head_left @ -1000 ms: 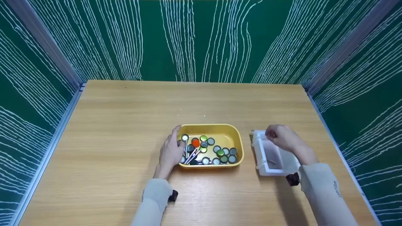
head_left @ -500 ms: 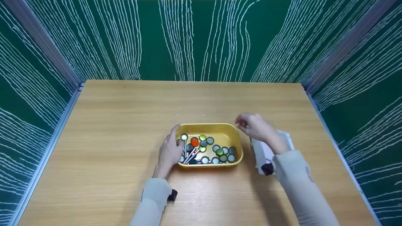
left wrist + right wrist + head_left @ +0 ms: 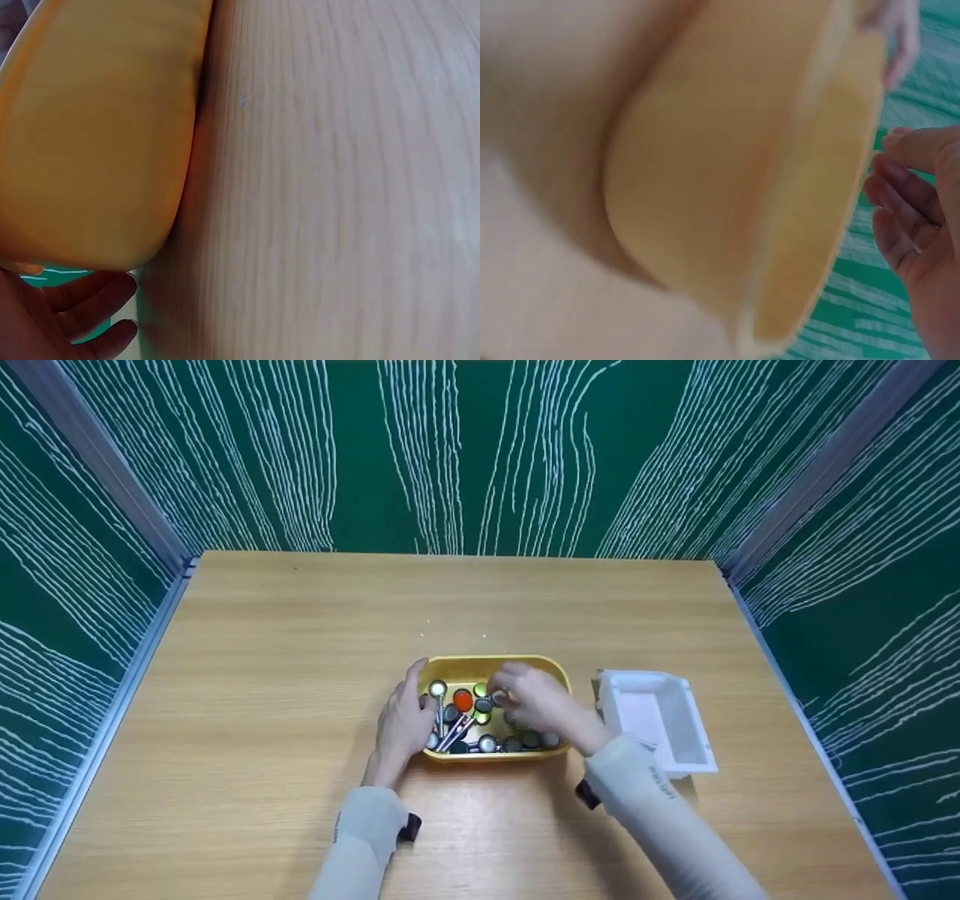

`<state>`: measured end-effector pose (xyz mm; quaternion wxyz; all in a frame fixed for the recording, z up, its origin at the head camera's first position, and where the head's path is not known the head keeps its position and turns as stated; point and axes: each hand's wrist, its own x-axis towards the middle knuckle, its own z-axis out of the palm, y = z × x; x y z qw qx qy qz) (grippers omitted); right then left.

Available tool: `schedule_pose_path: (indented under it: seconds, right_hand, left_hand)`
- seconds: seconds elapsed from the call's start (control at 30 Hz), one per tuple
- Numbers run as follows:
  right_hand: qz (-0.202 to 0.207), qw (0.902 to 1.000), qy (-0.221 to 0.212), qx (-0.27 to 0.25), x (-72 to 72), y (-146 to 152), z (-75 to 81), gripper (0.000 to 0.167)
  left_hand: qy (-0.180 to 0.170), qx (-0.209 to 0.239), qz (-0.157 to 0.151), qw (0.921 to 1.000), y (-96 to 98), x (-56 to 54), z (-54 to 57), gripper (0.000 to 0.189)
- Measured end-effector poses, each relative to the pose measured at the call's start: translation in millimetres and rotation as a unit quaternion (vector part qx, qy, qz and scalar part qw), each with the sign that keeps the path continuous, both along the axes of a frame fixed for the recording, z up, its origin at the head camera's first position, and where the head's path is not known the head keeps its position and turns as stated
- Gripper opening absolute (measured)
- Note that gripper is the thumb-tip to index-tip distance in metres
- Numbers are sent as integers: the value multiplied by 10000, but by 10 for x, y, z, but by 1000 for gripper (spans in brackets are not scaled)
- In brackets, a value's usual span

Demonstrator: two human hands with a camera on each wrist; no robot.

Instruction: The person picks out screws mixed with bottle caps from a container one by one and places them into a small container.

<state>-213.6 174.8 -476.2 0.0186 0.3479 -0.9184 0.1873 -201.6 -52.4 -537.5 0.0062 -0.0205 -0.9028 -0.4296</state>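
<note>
My left hand grips the left end of a yellow plastic tub, its thumb over the rim and its fingers along the outside. In the left wrist view, some of its fingertips show by the end of the tub's wall. Several bottle caps lie in the tub, among them an orange cap and a pale grey cap. Slim shiny metal pieces lean at the left. Above the caps hovers my right hand, partly hiding them. The right wrist view shows its fingers loosely bent, holding nothing visible.
To the right of the tub, a white plastic box stands on the wooden table. Tiny white specks lie behind the tub. Green walls with white streaks rise at the back and both sides.
My right hand has moved left from over the white box to above the yellow tub, uncovering the box. My left hand has stayed on the tub's rim.
</note>
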Motion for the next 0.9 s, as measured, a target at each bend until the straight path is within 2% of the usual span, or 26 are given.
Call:
schedule_pose_path:
  seconds: [0.17, 0.3, 0.43, 0.57, 0.7, 0.9]
  right_hand:
    - [474, 9983, -192, 286, 78, -210, -189, 17]
    - [600, 9942, 46, 894, 116, -305, -281, 13]
    - [561, 9882, 296, 1396, 131, -342, -335, 7]
    - [387, 9834, 150, 1764, 128, -373, -361, 6]
    - [168, 9746, -46, 2233, 123, -411, -356, 6]
    - [127, 9647, -114, 2626, 124, -426, -336, 14]
  left_hand:
    - [108, -84, 59, 9999, 18, -15, -3, 64]
    - [208, -59, 125, 9997, 24, -18, -12, 62]
    - [166, -52, 123, 9998, 19, -2, -17, 62]
    - [84, -49, 88, 9999, 9, 8, -17, 64]
    - [82, -57, 42, 9999, 3, 5, -14, 65]
    - [95, -114, 85, 9999, 9, -5, -21, 65]
